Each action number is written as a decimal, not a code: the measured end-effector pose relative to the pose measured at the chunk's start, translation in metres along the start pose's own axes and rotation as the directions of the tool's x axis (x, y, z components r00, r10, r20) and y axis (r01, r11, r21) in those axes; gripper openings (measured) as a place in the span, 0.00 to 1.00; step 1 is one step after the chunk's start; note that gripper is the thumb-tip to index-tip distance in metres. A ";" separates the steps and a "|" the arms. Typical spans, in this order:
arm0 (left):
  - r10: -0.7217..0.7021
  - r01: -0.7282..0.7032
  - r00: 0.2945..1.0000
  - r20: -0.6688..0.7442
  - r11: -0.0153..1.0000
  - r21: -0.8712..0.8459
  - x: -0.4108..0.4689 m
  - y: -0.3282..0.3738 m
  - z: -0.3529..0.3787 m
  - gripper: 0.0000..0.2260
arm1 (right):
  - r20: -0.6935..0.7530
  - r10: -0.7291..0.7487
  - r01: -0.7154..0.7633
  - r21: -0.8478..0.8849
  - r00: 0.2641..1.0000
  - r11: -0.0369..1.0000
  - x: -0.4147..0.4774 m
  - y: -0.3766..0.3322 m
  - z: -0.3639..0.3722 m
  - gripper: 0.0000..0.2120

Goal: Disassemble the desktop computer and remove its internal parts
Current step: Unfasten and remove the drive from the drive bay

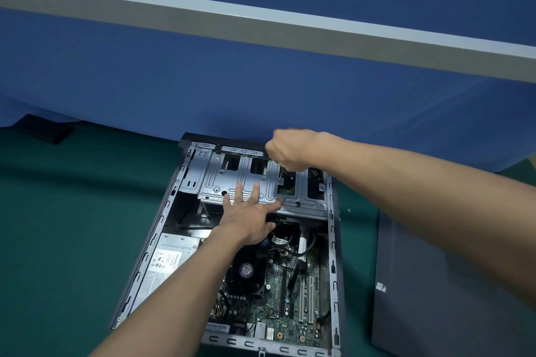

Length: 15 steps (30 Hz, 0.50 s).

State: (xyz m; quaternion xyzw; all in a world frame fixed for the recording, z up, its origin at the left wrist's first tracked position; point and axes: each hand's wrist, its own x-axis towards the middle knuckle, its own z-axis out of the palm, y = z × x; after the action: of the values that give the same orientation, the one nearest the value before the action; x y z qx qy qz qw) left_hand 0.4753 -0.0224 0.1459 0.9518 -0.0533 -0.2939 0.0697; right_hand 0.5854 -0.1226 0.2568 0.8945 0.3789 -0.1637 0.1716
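Observation:
The open desktop case (162, 211) lies on its side on the green mat, insides facing up. A grey metal drive cage (211, 177) spans its far end. My left hand (249, 214) rests flat on the cage's near edge, fingers spread. My right hand (290, 151) is closed around a screwdriver (280, 172) with a yellow-and-black handle, whose tip stands on a screw in the cage. Nearer me sit the power supply (168, 264), the CPU fan (246, 269) and the green motherboard (293, 316) with black cables.
The removed grey side panel (420, 284) lies on the mat to the right of the case. A small screw (348, 210) lies between them. A dark flat object (43, 132) sits at the far left. A blue partition wall (261, 81) rises right behind the case.

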 end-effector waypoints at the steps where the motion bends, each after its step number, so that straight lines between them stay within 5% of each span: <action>1: -0.001 0.001 1.000 0.000 1.000 0.000 0.000 0.000 0.000 0.26 | 0.018 0.000 0.000 0.026 1.000 1.000 0.000 0.002 -0.001 0.10; 3: -0.002 0.002 1.000 -0.002 1.000 -0.006 0.000 0.000 0.000 0.26 | 0.056 0.029 -0.037 0.160 0.998 0.986 0.002 0.009 0.000 0.08; 6: 0.001 -0.001 1.000 -0.003 1.000 -0.008 0.000 0.000 0.001 0.26 | 0.015 0.147 -0.144 0.315 0.989 0.938 -0.001 0.014 0.007 0.21; 11: 0.000 0.000 1.000 -0.004 1.000 -0.014 0.000 -0.001 0.001 0.26 | 0.045 0.243 -0.245 0.290 0.969 0.925 -0.005 0.010 0.010 0.13; 15: 0.001 -0.001 1.000 -0.007 1.000 -0.015 0.000 -0.001 0.001 0.26 | -0.004 0.188 -0.174 0.358 0.982 0.918 -0.006 0.011 0.005 0.11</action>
State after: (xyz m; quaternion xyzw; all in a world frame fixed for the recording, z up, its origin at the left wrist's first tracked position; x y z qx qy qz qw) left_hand 0.4745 -0.0215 0.1446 0.9522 -0.0511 -0.2912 0.0772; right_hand 0.5892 -0.1354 0.2570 0.9449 0.2620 -0.1956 0.0141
